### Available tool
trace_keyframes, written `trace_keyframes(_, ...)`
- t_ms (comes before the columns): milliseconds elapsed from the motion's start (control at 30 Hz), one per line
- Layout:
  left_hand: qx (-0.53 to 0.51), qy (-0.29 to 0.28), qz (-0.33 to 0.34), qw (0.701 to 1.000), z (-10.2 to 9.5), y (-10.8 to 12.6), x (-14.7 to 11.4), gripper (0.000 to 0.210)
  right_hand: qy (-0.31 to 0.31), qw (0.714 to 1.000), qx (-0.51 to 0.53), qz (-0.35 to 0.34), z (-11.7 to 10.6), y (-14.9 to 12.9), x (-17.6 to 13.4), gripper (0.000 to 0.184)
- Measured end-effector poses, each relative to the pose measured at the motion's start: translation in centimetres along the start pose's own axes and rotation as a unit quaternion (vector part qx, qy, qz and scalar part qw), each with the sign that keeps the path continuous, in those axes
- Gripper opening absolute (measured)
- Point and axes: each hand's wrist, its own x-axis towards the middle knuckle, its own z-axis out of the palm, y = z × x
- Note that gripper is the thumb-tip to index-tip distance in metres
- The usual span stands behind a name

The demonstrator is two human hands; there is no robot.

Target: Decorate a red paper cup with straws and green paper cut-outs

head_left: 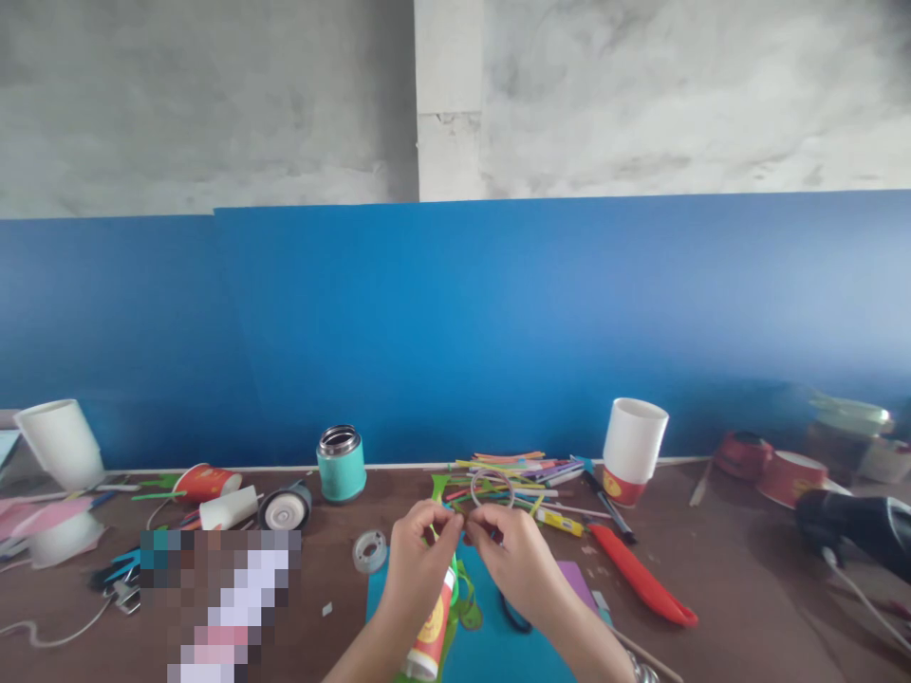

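Note:
Over a blue sheet (491, 655), my left hand (425, 550) and my right hand (518, 548) meet almost fingertip to fingertip. Both are closed in a pinch. Whatever sits between the fingers is too small to make out. A red paper cup (433, 631) lies tilted below my left hand, with green cut paper (466, 598) beside it. Just behind my fingers shows a pale ring (491, 486), perhaps a tape roll. Under my right wrist, a dark curved handle (516, 617) is partly hidden.
Coloured strips (527, 470) are heaped behind my hands, beside a yellow tube (560, 522). White cups (636, 441) stand at right, near a red long-handled tool (644, 579). A teal jar (342, 465) and a tape roll (370, 550) are left. A black hair dryer (854, 526) lies far right.

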Motion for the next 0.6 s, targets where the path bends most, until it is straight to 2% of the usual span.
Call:
trace_keyframes(100, -0.013, -0.002, -0.016, 1.000, 0.0, 0.0, 0.0, 0.025, 0.009, 1.000, -0.005, 0.000, -0.1, -0.1, -0.1, 0.024)
trace_keyframes(200, -0.057, -0.014, -0.069, 0.996, 0.0, 0.1, 0.1, 0.027, 0.008, 1.000, -0.001, -0.001, -0.2, -0.3, -0.1, 0.023)
trace_keyframes(433, -0.183, -0.046, -0.172, 0.967, -0.4, 0.2, 0.3, 0.028, -0.013, 1.000, 0.018, 0.013, -0.7, -0.6, 0.0, 0.018)
trace_keyframes(500, -0.200, -0.042, -0.181, 0.962, -0.6, -0.1, 0.5, 0.028, -0.012, 1.000, -0.009, 0.023, -1.0, -0.1, 0.1, 0.017)
trace_keyframes(600, -0.173, -0.047, -0.173, 0.968, -1.0, -0.7, 0.9, 0.026, -0.003, 0.991, -0.127, 0.044, -1.4, 1.3, 0.4, 0.021)
